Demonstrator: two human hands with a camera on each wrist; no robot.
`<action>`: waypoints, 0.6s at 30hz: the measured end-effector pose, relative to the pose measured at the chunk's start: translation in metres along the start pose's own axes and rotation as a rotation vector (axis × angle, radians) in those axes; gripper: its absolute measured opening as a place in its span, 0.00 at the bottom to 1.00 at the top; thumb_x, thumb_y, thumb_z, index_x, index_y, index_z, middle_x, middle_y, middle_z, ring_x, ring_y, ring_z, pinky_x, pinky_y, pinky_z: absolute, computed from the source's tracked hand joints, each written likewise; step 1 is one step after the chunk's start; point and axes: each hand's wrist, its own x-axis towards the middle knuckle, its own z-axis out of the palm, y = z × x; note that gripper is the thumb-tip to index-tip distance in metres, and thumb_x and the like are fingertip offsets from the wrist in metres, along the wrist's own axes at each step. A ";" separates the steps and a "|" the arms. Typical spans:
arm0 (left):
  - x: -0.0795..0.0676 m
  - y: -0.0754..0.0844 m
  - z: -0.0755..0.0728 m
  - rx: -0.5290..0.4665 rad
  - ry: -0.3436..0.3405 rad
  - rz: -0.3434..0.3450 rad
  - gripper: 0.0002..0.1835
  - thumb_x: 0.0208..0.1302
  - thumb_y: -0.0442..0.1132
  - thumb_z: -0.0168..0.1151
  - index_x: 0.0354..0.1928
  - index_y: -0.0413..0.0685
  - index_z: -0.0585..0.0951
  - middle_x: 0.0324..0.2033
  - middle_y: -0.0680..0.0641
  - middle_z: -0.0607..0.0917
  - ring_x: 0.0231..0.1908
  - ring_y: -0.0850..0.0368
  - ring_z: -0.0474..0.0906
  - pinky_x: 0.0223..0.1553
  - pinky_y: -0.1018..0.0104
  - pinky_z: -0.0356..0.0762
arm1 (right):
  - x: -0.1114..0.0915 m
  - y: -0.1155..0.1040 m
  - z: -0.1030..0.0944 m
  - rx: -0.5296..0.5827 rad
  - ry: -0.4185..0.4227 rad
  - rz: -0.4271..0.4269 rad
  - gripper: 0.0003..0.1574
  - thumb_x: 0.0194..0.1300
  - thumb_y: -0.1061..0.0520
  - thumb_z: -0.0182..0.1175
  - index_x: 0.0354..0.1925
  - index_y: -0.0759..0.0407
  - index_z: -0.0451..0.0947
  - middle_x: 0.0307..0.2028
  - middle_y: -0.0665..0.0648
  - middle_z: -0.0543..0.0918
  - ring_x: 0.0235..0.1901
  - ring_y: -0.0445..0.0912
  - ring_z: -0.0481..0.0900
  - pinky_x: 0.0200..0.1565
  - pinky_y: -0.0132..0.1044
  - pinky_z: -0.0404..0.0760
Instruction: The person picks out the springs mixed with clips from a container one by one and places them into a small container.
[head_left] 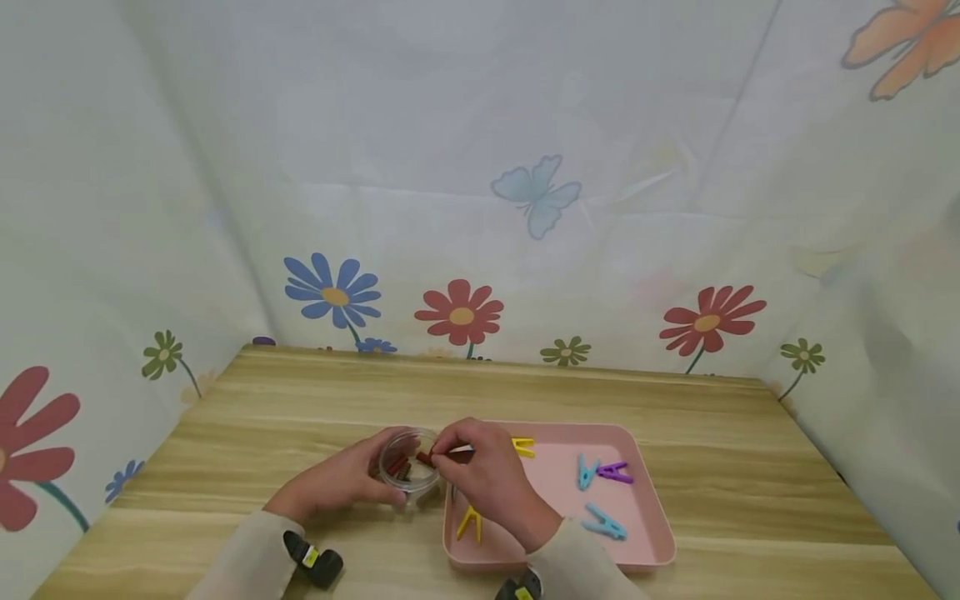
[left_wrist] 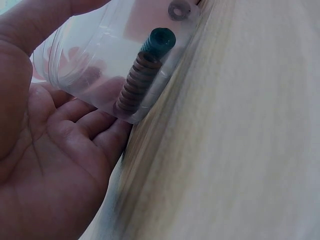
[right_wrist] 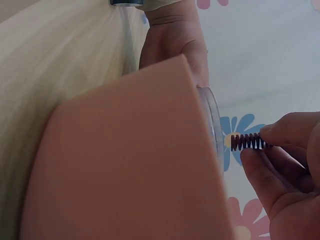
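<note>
My left hand [head_left: 337, 483] grips a clear plastic jar [left_wrist: 95, 37] from its left side, thumb and fingers around the wall. The jar's open mouth faces up toward the head view. Inside lie several coil springs, among them a teal one [left_wrist: 160, 41] and a brownish one [left_wrist: 136, 82] against the wall in the left wrist view. My right hand [head_left: 487, 475] pinches a dark red coil spring [right_wrist: 245, 142] between thumb and fingers. One end of that spring points at the jar, right by its rim.
Right of the jar, a pink tray [head_left: 555, 517] stands on the wooden table [head_left: 712, 467], partly under my right forearm. It holds yellow clothespins [head_left: 470, 525], light blue clothespins [head_left: 604, 522] and a purple clothespin [head_left: 615, 472]. A flowered cloth [head_left: 585, 275] hangs behind and beside the table.
</note>
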 end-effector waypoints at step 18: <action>0.004 0.000 0.001 -0.022 -0.026 0.054 0.45 0.53 0.44 0.74 0.70 0.59 0.60 0.68 0.46 0.69 0.68 0.48 0.65 0.67 0.47 0.63 | -0.003 0.007 0.002 -0.080 -0.005 0.011 0.02 0.60 0.60 0.67 0.33 0.58 0.84 0.34 0.48 0.82 0.36 0.37 0.81 0.39 0.24 0.81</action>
